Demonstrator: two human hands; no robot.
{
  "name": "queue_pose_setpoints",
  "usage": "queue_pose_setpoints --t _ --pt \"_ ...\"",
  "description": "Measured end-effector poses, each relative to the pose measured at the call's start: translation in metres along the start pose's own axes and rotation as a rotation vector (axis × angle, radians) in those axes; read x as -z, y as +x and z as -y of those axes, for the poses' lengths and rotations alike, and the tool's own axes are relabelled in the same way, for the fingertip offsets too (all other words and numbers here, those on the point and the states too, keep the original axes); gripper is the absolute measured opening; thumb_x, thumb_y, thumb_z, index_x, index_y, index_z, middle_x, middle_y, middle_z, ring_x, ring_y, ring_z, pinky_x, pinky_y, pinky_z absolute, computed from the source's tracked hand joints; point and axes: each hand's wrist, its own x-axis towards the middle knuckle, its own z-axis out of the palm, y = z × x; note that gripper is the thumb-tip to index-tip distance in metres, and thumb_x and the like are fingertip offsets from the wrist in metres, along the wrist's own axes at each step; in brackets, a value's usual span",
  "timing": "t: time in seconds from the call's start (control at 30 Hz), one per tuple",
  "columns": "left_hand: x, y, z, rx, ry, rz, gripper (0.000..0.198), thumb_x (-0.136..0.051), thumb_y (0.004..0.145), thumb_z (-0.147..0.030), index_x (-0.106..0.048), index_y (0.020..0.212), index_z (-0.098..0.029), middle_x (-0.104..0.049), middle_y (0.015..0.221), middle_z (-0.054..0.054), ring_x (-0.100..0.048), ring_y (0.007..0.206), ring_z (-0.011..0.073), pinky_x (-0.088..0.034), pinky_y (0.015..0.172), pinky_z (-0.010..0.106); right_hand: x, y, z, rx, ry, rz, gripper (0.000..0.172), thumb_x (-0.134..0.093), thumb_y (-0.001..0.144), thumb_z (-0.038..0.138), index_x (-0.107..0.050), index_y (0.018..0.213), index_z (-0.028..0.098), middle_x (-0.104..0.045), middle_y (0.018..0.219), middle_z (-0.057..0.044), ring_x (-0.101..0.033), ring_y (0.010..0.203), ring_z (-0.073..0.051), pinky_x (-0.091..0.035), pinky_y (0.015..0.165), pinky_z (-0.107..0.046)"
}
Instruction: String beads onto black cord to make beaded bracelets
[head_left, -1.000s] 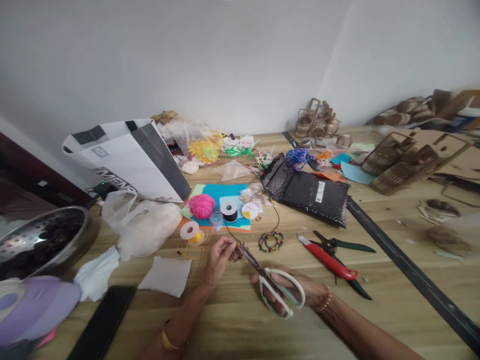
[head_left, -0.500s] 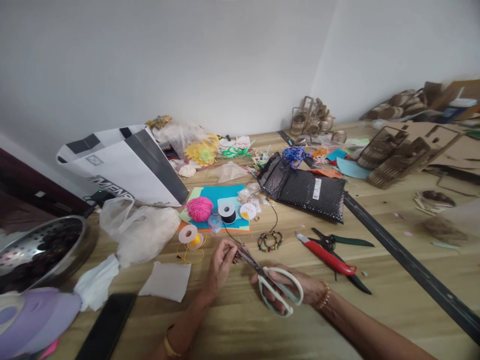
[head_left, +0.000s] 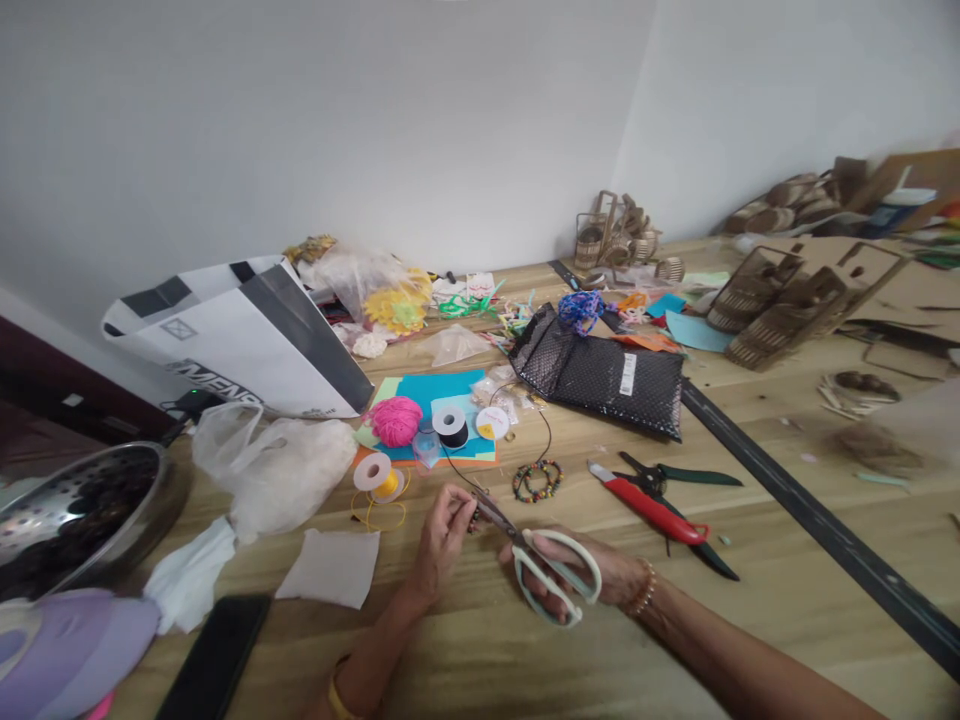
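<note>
My left hand (head_left: 444, 535) pinches a dark cord (head_left: 456, 474) with a small cluster of beads (head_left: 474, 521) showing at the fingertips; much of the beadwork is hidden. White-handled scissors (head_left: 559, 575) are in my right hand (head_left: 611, 572), fingers through the handle loops. Their blades point toward the left fingertips and reach the cord there; whether they touch it I cannot tell. The cord leads up toward a spool of black cord (head_left: 450, 427). Just beyond the blades lies a coiled bracelet of multicoloured beads (head_left: 538, 482), with another dark cord running from it.
To the right rest a red-handled cutter (head_left: 652, 508) and dark green pruning shears (head_left: 701, 478). A yellow thread spool (head_left: 379, 480), pink yarn ball (head_left: 396, 421) and white cloth square (head_left: 330, 568) lie left. Behind is a black bubble mailer (head_left: 607, 382); a phone (head_left: 214, 655) lies front left.
The view has shifted slightly, so everything sits a little further left. My hands and the scissors keep nearly the same pose at the cord.
</note>
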Motion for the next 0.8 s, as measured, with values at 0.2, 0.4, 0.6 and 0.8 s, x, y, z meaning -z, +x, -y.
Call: queue_pose_setpoints --t 0.2,0.4,0.6,0.8 --pt "-0.003 -0.002 -0.001 0.000 -0.004 0.047 0.028 -0.057 0.084 -0.046 -0.044 0.079 -0.022 -0.073 0.088 0.009 -0.062 0.067 0.0163 -0.048 0.065 0.028 -0.010 0.001 0.001 0.086 -0.040 -0.046 0.053 -0.061 0.083 0.057 -0.065 0.105 0.009 -0.056 0.064 0.001 -0.050 0.041 -0.005 -0.042 0.039 -0.016" --pt "-0.002 -0.002 0.000 0.002 -0.008 0.060 0.028 -0.056 0.085 -0.046 -0.044 0.081 -0.021 -0.074 0.091 0.009 -0.061 0.065 0.0153 -0.048 0.066 0.028 -0.015 0.002 -0.002 0.082 -0.014 -0.108 0.057 -0.061 0.081 0.062 -0.065 0.103 0.009 -0.053 0.060 0.003 -0.043 0.037 -0.003 -0.035 0.035 -0.014" --pt "-0.003 -0.002 0.000 0.016 -0.053 0.073 0.027 -0.057 0.085 -0.046 -0.043 0.081 -0.022 -0.073 0.089 0.008 -0.061 0.070 0.0169 -0.048 0.066 0.028 -0.016 0.001 -0.005 0.130 -0.024 -0.117 0.052 -0.060 0.085 0.057 -0.066 0.101 0.009 -0.050 0.059 0.003 -0.039 0.036 -0.002 -0.031 0.034 -0.013" --pt "0.001 0.001 0.004 0.020 -0.023 0.043 0.031 -0.058 0.083 -0.049 -0.047 0.080 -0.020 -0.065 0.072 0.002 -0.059 0.063 0.0151 -0.047 0.064 0.027 -0.014 0.001 0.001 0.167 0.029 -0.092 0.049 -0.062 0.083 0.056 -0.065 0.098 0.009 -0.047 0.059 0.005 -0.035 0.037 -0.001 -0.031 0.035 -0.014"
